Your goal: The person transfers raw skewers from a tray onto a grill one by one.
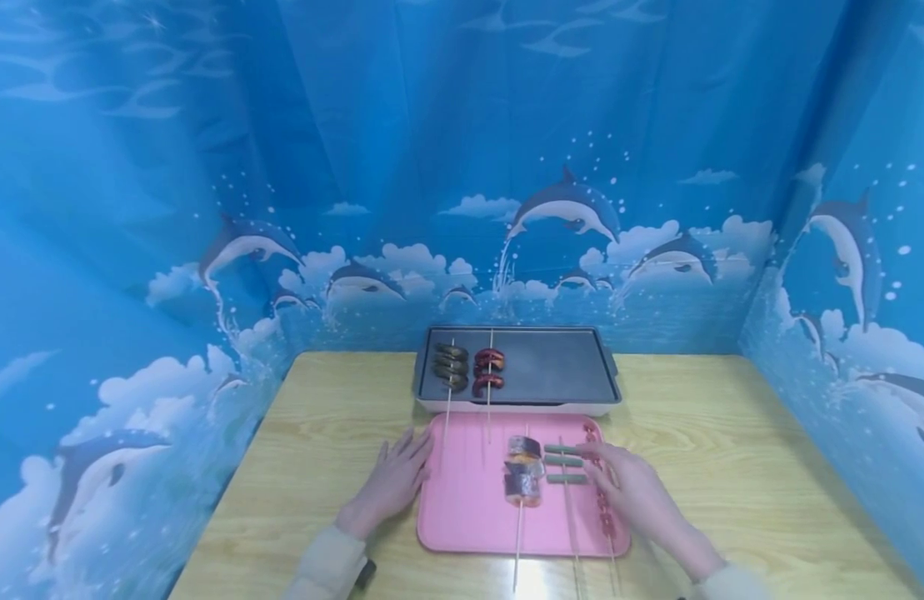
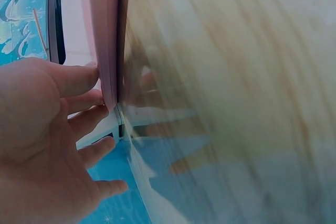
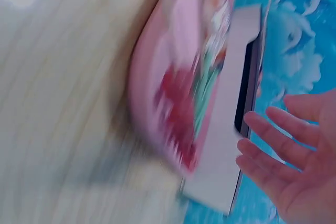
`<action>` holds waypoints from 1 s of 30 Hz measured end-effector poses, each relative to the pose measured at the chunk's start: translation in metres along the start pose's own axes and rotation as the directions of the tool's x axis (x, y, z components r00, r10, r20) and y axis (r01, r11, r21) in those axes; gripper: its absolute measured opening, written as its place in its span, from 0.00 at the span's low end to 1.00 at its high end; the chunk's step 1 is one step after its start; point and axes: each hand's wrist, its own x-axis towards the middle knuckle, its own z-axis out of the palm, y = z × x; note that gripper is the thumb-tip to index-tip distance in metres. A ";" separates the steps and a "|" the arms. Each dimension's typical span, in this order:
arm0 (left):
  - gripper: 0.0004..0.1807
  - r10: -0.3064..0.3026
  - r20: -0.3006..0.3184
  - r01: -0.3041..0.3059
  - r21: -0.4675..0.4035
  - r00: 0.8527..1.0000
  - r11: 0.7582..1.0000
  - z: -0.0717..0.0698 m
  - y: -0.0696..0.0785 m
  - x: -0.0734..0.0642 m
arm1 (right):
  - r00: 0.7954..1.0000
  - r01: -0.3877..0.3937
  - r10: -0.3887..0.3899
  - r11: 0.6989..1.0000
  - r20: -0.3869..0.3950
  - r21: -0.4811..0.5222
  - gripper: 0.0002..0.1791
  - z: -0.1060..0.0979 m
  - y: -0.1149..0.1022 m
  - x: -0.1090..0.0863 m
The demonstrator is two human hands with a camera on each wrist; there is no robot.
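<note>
A pink tray point(image 1: 469, 517) lies on the table. My left hand point(image 1: 390, 483) rests at its left edge; in the left wrist view the extended fingers point(image 2: 89, 121) touch the tray's side. Above the tray's right part hovers my right hand point(image 1: 637, 492), its fingertips close to a skewer of green pieces point(image 1: 565, 461). In the right wrist view its fingers point(image 3: 278, 142) are spread and hold nothing. Left of the green skewer lies one with silvery-skinned fish chunks point(image 1: 523, 483). A skewer of small red pieces point(image 1: 606, 508) lies partly beneath the right hand.
Behind the tray stands a dark rectangular grill pan point(image 1: 559, 358) with a pale base. On its left half lie a skewer of dark olive curled pieces point(image 1: 451, 367) and another of dark red pieces point(image 1: 488, 375), sticks overhanging the tray. Blue dolphin-print curtains point(image 1: 432, 150) surround the wooden table point(image 1: 342, 400).
</note>
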 end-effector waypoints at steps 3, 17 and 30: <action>0.26 -0.002 0.000 0.002 -0.009 1.000 1.000 0.001 0.000 0.000 | 0.998 -0.061 0.056 0.991 0.041 0.118 0.11 0.007 -0.014 0.003; 0.27 -0.027 0.019 0.028 -0.053 0.999 0.998 0.003 -0.001 0.006 | 0.956 -0.002 -0.124 0.904 0.267 0.427 0.11 0.044 -0.028 -0.009; 0.27 -0.036 0.022 0.037 -0.058 0.999 0.998 0.005 -0.002 0.002 | 0.951 -0.150 0.026 0.910 0.309 0.386 0.12 0.069 -0.036 -0.016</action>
